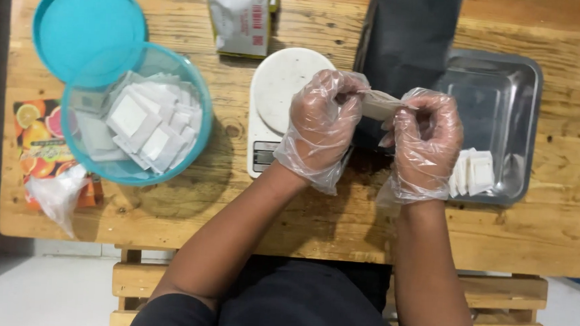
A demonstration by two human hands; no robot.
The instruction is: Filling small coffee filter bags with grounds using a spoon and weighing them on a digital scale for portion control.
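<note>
1. The left hand [320, 124], in a thin clear glove, is curled nearly closed, its fingertips pinching one end of a small white sachet [379, 104]; the grip sits at the very edge, which leaves the middle of the packet free.
2. The right hand [425, 146], gloved the same way, is likewise curled in, thumb and fingers closed on the opposite end of the sachet; held between both hands, the packet hangs level above the table rather than resting on anything.
3. The sachet hovers just past the white kitchen scale [279, 102], whose round platform is bare; the scale stands directly ahead of the person, within easy reach of either hand.
4. A metal tray [510, 79] lies to the right, just beside the right hand, with a few white sachets [474, 173] leaning together in its near corner; a dark pouch [408, 36] overlaps its far left rim.
5. To the left, a teal bowl [201, 131] holds a loose heap of flat white packets, and its teal lid [87, 26] rests partly under the rim, out of the way.
6. A printed foil bag [240, 15] stands beyond the scale; a fruit-printed pack [36, 144] and a crumpled plastic bag [58, 196] lie at the wooden table [339, 230] edge.
</note>
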